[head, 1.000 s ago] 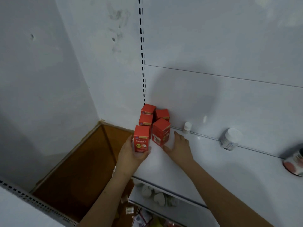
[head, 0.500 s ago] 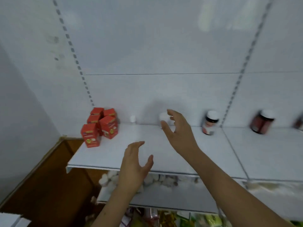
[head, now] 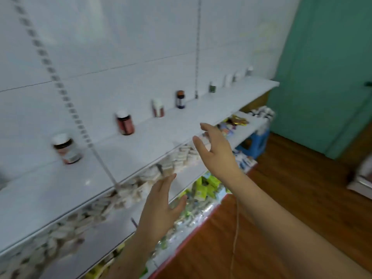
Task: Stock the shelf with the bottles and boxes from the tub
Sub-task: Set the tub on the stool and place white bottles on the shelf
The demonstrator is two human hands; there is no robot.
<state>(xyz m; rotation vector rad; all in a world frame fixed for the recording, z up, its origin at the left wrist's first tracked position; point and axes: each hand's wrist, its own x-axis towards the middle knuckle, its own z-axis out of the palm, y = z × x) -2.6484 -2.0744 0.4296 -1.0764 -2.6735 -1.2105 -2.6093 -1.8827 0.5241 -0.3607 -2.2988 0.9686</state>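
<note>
A long white shelf runs from lower left to upper right. Along its back wall stand several bottles, spaced apart: a dark one with a white cap, a red-brown one, a white-capped red one and a dark one with an orange cap; smaller ones stand farther right. My left hand hovers empty in front of the shelf's edge, fingers straight. My right hand is raised beside it, fingers loosely spread, holding nothing. The red boxes and the tub are out of view.
Below the top shelf a second shelf holds several white packs, and lower ones hold green and coloured packs. A blue stool stands by the shelf's right end. Wooden floor and a green wall lie to the right.
The view has swung right, away from the red boxes, which are now out of frame. Both hands let go of the boxes and are now lifted off the shelf, empty.
</note>
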